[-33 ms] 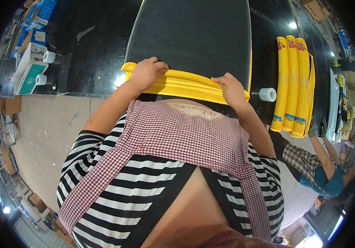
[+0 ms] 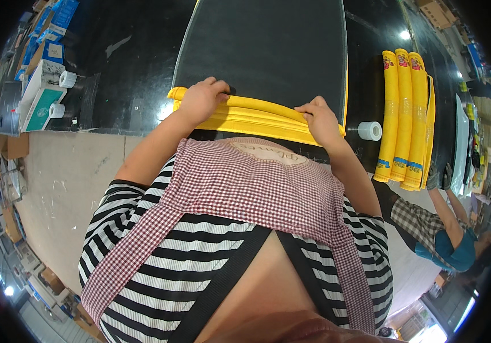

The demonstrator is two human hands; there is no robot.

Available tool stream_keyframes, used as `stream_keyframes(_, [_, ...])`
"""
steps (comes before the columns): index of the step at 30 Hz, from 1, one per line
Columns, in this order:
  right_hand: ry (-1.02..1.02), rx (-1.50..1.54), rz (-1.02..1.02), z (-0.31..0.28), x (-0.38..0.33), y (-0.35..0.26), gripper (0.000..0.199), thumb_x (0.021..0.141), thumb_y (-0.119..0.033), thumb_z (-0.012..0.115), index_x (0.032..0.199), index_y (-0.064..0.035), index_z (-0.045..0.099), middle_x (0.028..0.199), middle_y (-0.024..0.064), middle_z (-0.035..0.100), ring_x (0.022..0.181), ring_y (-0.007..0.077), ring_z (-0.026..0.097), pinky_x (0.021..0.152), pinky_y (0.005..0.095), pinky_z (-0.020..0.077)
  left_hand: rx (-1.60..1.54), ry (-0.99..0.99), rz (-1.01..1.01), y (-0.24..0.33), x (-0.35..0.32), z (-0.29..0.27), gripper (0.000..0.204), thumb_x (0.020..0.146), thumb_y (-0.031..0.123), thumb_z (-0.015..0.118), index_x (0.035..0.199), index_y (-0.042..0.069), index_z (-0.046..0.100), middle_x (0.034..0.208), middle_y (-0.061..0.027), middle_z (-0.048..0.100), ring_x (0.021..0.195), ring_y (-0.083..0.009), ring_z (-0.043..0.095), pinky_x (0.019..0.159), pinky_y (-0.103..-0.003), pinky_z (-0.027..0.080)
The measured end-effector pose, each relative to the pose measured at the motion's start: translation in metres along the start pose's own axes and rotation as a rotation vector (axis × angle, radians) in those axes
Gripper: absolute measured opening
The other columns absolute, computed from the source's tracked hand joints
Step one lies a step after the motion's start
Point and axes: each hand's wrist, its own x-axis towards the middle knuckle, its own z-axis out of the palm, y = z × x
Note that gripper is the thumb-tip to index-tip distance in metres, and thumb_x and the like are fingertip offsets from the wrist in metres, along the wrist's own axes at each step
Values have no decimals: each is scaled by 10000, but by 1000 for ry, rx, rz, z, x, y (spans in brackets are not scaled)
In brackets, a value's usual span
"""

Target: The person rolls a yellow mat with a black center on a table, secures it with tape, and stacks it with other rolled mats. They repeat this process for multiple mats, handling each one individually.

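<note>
A long mat lies on the black table, its dark backing (image 2: pixel 262 51) facing up. Its near end is curled into a yellow roll (image 2: pixel 259 106) in front of my apron. My left hand (image 2: pixel 201 103) is closed over the left part of that roll, fingers bent on its far side. Toward the right end, my right hand (image 2: pixel 322 122) pinches the same roll between thumb and fingers. Below the roll, more yellow folds of the mat (image 2: pixel 245 124) show along the table's near edge. The fingertips of both hands are partly hidden.
Several rolled yellow mats (image 2: pixel 390 108) lie side by side at the right. A white tape roll (image 2: pixel 370 131) sits between them and my mat. At the left are two more tape rolls (image 2: pixel 67 79) and boxes (image 2: pixel 44 106). A co-worker (image 2: pixel 454 243) stands at the right.
My right hand has shifted very slightly to the right and farther over the roll. The left hand has barely moved, and the mat looks the same.
</note>
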Motion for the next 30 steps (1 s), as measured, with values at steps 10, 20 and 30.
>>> stream_keyframes(10, [3, -131, 358, -22, 4, -5, 350, 814, -296, 877, 829, -43, 635, 858, 100, 628, 836, 286, 639, 736, 410, 500, 329, 94, -128, -13, 1, -11, 588, 760, 637, 784, 764, 61, 670, 830, -106, 701, 851, -312, 698, 733, -442, 518])
stream_keyframes(20, [201, -82, 1, -7, -12, 25, 295, 845, -255, 843, 861, -48, 632, 928, 73, 623, 781, 271, 636, 690, 376, 506, 153, 22, -103, -35, 1, -13, 455, 848, 509, 764, 840, 65, 665, 862, -120, 697, 822, -342, 680, 734, -459, 535])
stream_keyframes(30, [329, -359, -427, -9, -34, 34, 218, 844, -238, 778, 973, -65, 750, 1024, 86, 617, 1019, 290, 594, 856, 383, 503, 207, 201, 251, -48, -4, -9, 257, 807, 286, 824, 866, 94, 664, 910, -57, 611, 875, -284, 624, 746, -423, 516])
